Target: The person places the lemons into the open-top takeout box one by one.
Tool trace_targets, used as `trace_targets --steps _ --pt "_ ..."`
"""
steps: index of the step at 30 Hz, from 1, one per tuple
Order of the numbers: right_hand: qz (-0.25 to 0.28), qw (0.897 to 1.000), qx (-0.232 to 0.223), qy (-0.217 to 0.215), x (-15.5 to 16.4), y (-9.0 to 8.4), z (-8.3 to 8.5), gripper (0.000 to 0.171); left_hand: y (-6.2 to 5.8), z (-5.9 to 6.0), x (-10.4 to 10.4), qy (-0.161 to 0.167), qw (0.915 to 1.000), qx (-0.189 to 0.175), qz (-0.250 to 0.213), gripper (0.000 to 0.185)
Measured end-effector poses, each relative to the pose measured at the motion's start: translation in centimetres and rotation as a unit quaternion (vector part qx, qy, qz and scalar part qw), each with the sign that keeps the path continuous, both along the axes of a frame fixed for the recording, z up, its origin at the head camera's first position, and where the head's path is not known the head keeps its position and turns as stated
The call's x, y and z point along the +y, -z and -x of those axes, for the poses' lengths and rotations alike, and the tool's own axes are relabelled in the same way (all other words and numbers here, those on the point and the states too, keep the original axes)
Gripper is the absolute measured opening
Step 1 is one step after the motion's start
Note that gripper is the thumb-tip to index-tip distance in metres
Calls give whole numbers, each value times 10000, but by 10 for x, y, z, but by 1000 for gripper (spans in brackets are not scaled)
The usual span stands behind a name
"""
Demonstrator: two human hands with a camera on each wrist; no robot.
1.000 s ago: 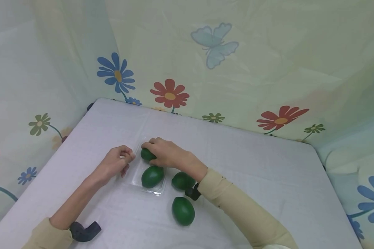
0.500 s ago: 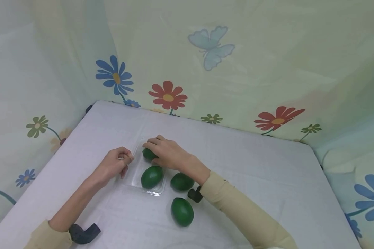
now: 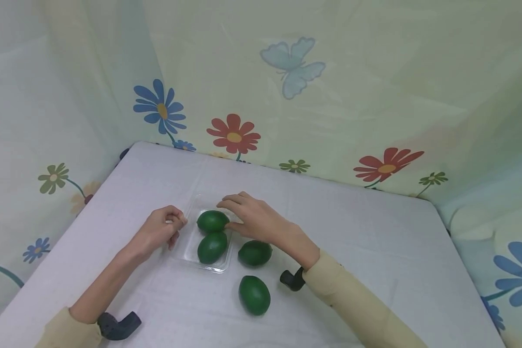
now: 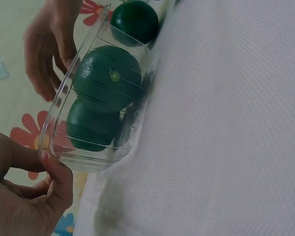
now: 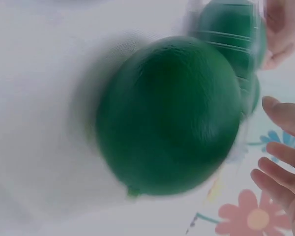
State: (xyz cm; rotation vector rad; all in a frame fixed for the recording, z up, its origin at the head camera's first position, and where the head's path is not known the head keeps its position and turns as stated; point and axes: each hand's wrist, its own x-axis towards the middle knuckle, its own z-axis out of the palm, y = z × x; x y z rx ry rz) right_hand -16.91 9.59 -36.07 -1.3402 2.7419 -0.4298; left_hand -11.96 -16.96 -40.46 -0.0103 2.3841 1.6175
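Note:
A clear plastic tray [image 3: 183, 251] lies on the white table and holds two green fruits, a far one [image 3: 212, 221] and a near one [image 3: 211, 247]. My left hand [image 3: 177, 223] pinches the tray's left rim, and in the left wrist view its thumb presses the tray's rim [image 4: 54, 147]. My right hand [image 3: 226, 214] hovers at the tray's right side with relaxed fingers, its thumb at the far fruit. Two more green fruits [image 3: 254, 253] [image 3: 254, 295] lie on the table right of the tray. The right wrist view shows one fruit [image 5: 167, 115] close up and blurred.
The table [image 3: 374, 251] is covered in white cloth, with its far edge against a flowered curtain [image 3: 287, 96] that hangs on the back and both sides. Bare cloth stretches to the right of the fruits and ahead of the tray.
My right hand has lifted off the far fruit in the tray and drawn back to the right, leaving that fruit uncovered. The left hand has stayed on the rim.

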Motion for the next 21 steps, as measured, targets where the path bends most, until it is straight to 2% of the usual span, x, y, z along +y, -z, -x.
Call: trace_targets --steps 4,11,21 --pt "298 9994 -3 151 24 -7 -10 49 1 1 0 13 10000 -21 -19 21" --pt "639 9969 -86 451 60 -10 -29 46 1 1 -1 25 10000 -36 -29 22" --pt "980 9918 -234 788 84 5 -50 48 2 1 -1 50 9999 -53 -84 23"
